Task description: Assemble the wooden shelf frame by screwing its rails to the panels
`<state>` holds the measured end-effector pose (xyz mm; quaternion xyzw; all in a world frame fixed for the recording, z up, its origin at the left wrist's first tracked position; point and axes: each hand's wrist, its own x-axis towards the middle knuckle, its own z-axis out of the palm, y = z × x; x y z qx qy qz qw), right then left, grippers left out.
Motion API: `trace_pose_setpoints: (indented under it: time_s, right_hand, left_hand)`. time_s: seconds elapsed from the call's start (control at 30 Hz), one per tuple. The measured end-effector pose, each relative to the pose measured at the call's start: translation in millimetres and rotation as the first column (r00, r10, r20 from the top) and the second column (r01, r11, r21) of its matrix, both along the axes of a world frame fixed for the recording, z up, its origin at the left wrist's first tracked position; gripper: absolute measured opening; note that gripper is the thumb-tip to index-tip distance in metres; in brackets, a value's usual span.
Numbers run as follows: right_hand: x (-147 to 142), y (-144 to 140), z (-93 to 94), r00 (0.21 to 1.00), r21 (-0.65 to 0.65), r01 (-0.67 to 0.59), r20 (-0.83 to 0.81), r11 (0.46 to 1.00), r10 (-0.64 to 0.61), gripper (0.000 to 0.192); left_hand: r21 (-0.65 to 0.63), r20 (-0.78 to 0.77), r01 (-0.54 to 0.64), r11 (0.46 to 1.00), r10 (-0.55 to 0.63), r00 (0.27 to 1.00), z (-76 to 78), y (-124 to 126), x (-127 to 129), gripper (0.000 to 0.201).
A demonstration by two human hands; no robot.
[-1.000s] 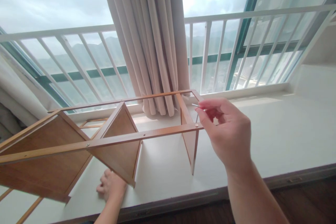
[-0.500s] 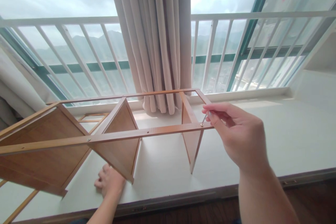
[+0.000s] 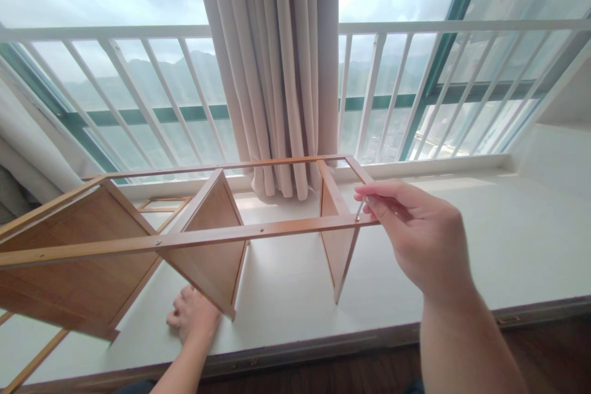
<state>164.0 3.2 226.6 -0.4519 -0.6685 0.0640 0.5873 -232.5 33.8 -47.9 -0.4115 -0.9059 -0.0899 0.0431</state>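
Note:
A wooden shelf frame (image 3: pixel 207 237) lies on its side on the white window ledge (image 3: pixel 484 240), with thin rails joining several brown panels. My right hand (image 3: pixel 415 234) pinches a small metal hex key (image 3: pixel 359 212) whose tip sits at a screw at the right end of the near rail. My left hand (image 3: pixel 194 317) rests on the ledge under the frame, its fingers curled against the lower corner of the middle panel (image 3: pixel 212 252).
A beige curtain (image 3: pixel 277 74) hangs behind the frame in front of a white railing (image 3: pixel 415 28) and large windows. More wooden frame parts (image 3: pixel 32 363) lie at the lower left. A dark wood floor (image 3: pixel 545 351) runs below the ledge's front edge.
My right hand has lowered the hex key from just above the rail's right end onto the screw there. The view has shifted slightly; my left hand has stayed in place.

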Motion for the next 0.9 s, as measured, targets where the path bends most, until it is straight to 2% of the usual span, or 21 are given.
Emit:
trace_pose_setpoints:
  time_s: [0.23,0.47,0.67,0.9]
  right_hand:
    - [3.6,-0.2,-4.7,1.000,0.006,0.004,0.007,1.000,-0.004,0.015]
    - [4.1,-1.4,-3.2,0.995,0.039,-0.005,0.095,0.999,0.002,0.017]
    - [4.8,-3.6,0.6,0.983,0.022,-0.086,0.163,0.996,0.081,0.021]
    - [2.1,-1.1,-0.5,0.990,0.013,-0.086,0.111,0.996,0.084,0.020]
  left_hand:
    - [-0.013,0.008,0.005,1.000,-0.005,1.000,-2.8,2.1,-2.4,0.042]
    - [-0.040,0.015,0.005,0.999,-0.005,1.000,-3.7,0.7,-2.9,0.044]
    - [-0.020,-0.013,0.014,1.000,-0.014,1.000,-10.7,1.9,-6.0,0.043]
    - [-0.008,-0.024,0.006,1.000,-0.006,1.000,-12.5,2.2,-6.7,0.043]
